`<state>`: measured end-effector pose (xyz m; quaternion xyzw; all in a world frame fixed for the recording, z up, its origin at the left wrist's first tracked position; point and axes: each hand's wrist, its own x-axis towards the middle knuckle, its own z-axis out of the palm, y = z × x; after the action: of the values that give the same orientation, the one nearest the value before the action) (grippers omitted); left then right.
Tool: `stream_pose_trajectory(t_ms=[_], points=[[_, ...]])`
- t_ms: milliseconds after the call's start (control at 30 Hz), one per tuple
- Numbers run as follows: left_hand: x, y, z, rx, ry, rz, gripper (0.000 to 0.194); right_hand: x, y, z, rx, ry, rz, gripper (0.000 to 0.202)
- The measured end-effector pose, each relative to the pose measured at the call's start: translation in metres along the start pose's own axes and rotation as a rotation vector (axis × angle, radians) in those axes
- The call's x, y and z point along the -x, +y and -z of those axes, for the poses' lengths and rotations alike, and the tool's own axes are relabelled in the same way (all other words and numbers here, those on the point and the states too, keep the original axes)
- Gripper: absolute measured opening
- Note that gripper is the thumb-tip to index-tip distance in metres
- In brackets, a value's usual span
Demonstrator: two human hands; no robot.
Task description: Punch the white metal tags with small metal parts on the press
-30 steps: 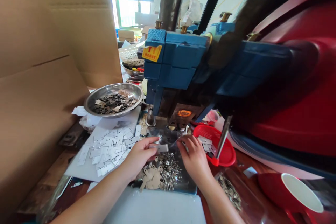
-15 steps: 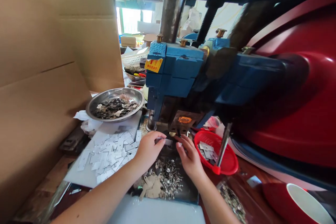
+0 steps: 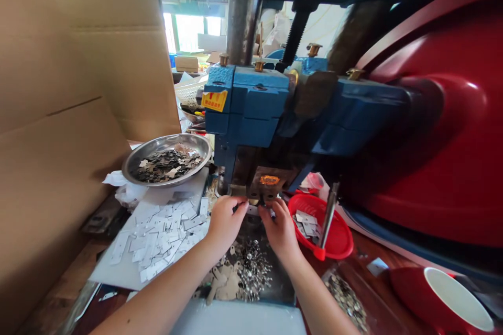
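Under the head of a blue press (image 3: 255, 110), my left hand (image 3: 227, 224) and my right hand (image 3: 280, 229) face each other, thumbs and fingers closed. Between them a small flat metal plate (image 3: 252, 210) shows, its ends pinched at my fingertips. Part of the plate and the tooling beneath is hidden by my fingers and the press head. Just below my hands lie a cluster of small shiny metal pins (image 3: 253, 269) and a pile of flat shaped metal pieces (image 3: 227, 281).
Many metal plates (image 3: 165, 235) spread over a white board at left, near a steel bowl (image 3: 129, 167) of dark pieces. At right are a red basket (image 3: 341, 238), a metal rod (image 3: 329, 214) and a large red wheel (image 3: 440, 167). Cardboard (image 3: 118, 52) walls the left.
Both hands have drawn closer together at the press, and the right fingers have closed onto the plate's end. The camera view has shifted slightly, so the press sits further left.
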<state>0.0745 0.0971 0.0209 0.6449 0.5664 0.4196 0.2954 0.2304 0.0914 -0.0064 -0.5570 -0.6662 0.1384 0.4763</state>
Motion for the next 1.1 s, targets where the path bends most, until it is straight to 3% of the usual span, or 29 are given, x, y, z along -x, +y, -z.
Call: stream_pose_trajectory(t_ms=[100,200,400,567,667,767,933,1000,1100], points=[[0.000,-0.005,-0.004,-0.103,0.071,-0.072,0.012,0.000,0.003,-0.002,0.047,0.012,0.016,0.014],[-0.003,-0.011,-0.006,-0.103,0.092,-0.060,0.017,-0.002,0.004,-0.005,0.068,0.001,-0.001,0.015],[-0.012,-0.011,-0.004,-0.023,-0.129,0.007,0.024,-0.007,0.004,-0.009,0.048,-0.048,-0.049,0.018],[-0.017,-0.009,-0.005,-0.005,-0.201,-0.029,0.026,-0.010,0.006,-0.013,0.018,-0.069,-0.045,0.019],[-0.016,-0.009,0.005,-0.014,-0.144,-0.040,0.030,-0.006,0.009,-0.008,-0.001,-0.054,-0.055,0.022],[-0.005,-0.010,0.031,-0.083,-0.092,-0.051,0.024,0.007,0.010,0.008,-0.036,-0.038,-0.098,0.027],[0.038,-0.014,0.071,-0.250,-0.463,-0.071,0.018,0.038,0.010,0.040,-0.033,-0.113,-0.233,0.025],[0.055,-0.017,0.074,-0.299,-0.546,-0.102,0.022,0.048,0.010,0.047,0.007,-0.143,-0.240,0.025],[0.073,-0.019,0.070,-0.374,-0.596,-0.127,0.046,0.059,0.009,0.052,0.058,-0.168,-0.227,0.027]])
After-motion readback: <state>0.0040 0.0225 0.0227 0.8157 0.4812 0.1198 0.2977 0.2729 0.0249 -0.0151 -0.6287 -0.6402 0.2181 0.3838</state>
